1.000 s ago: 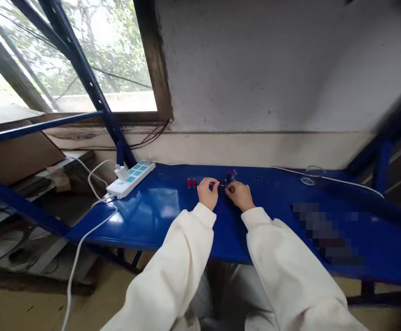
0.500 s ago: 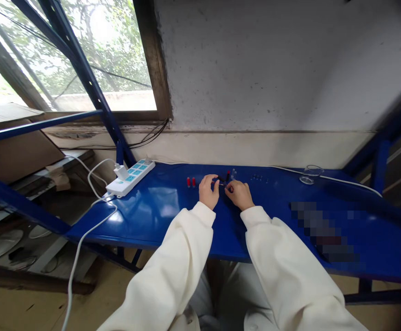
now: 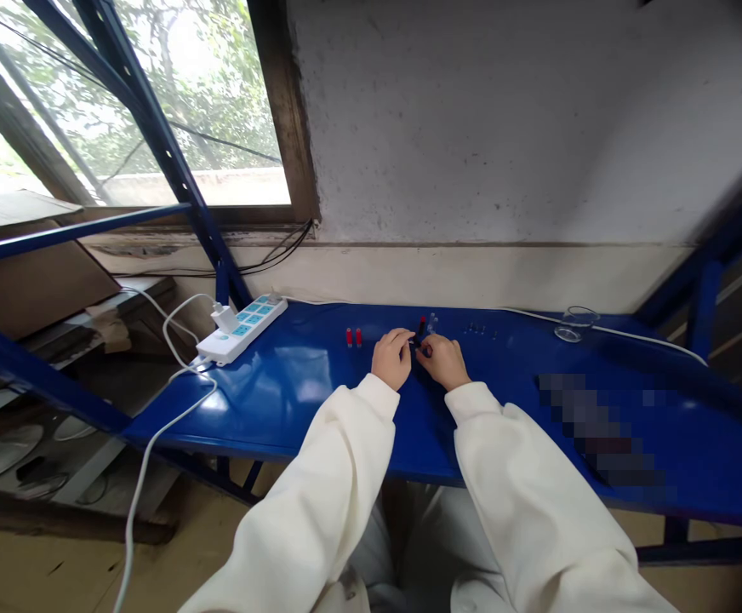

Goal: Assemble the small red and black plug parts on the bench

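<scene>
Both hands rest close together at the middle of the blue metal table point(image 3: 294, 392). My left hand point(image 3: 391, 358) has its fingers curled in a pinch, and my right hand point(image 3: 442, 360) is closed too. Between their fingertips sits a small dark part with a red piece point(image 3: 423, 345), too small to name. A red and black connector point(image 3: 421, 325) stands just behind the fingers. Two small red parts point(image 3: 352, 337) stand on the table left of my left hand. White sleeves cover both arms.
A white power strip point(image 3: 241, 327) with a white cable point(image 3: 154, 443) lies at the table's left end. A clear glass dish point(image 3: 573, 323) and a thin white wire sit far right. Several tiny dark parts point(image 3: 478, 328) lie behind. A blurred patch covers the right side.
My left hand has shifted a little to the right, closing the gap to my right hand. The dark piece seen between the fingertips is now mostly hidden.
</scene>
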`<state>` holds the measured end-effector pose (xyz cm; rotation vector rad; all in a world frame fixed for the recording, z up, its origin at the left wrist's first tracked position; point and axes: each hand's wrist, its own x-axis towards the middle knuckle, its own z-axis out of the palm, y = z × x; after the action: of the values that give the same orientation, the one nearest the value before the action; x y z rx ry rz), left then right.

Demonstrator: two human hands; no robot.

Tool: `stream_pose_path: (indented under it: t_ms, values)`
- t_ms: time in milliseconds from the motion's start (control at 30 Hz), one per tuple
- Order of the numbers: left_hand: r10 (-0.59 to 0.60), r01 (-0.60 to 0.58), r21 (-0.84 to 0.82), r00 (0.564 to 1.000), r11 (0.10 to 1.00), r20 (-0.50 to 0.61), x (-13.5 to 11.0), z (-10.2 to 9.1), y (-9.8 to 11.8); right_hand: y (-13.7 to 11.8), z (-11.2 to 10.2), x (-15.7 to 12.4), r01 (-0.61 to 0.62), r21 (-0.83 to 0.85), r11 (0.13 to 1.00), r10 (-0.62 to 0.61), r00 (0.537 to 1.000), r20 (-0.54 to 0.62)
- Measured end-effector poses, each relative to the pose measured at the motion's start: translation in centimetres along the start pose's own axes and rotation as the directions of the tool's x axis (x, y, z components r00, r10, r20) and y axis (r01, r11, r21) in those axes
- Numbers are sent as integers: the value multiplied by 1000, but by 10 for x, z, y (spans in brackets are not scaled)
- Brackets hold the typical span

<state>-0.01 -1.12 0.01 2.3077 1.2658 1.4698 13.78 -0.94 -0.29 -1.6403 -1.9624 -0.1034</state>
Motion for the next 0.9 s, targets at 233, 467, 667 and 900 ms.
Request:
stream_pose_path:
  t_ms: [233, 467, 667, 900]
  values:
    - [9, -11, 21, 998, 1000, 57, -1, 1, -1, 1, 3, 1, -71, 121, 990, 77, 996, -46]
    - [-3, -3, 74, 997, 997, 83, -1, 1, -2, 4, 8, 1, -92, 199, 976, 107, 992, -65]
    - [11, -32, 150, 991, 988, 134, -1, 0, 0, 4, 8, 2, -93, 235, 968, 119, 988, -102]
    - [5, -47, 242, 985, 969, 171, -2, -3, 4, 4, 8, 2, -79, 249, 965, 110, 987, -113]
